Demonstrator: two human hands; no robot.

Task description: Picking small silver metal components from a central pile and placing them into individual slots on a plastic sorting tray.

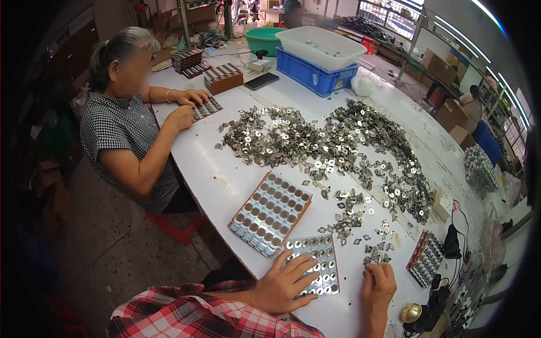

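My left hand lies with fingers spread over the near left part of a flat tray filled with rows of small round metal pieces. To the right of that tray, my right hand has its fingers curled together at a few loose flat metal parts; what its fingertips hold, if anything, is hidden. Just beyond my left hand stands a stack of similar trays, its top one showing rows of dark discs. A wide heap of loose silvery metal parts spreads across the middle of the white table.
A co-worker at the left handles another tray. Behind are a tray stack, a phone, a blue crate under a white tub, and a green basin. At right: another tray, cables and a brass-coloured dome.
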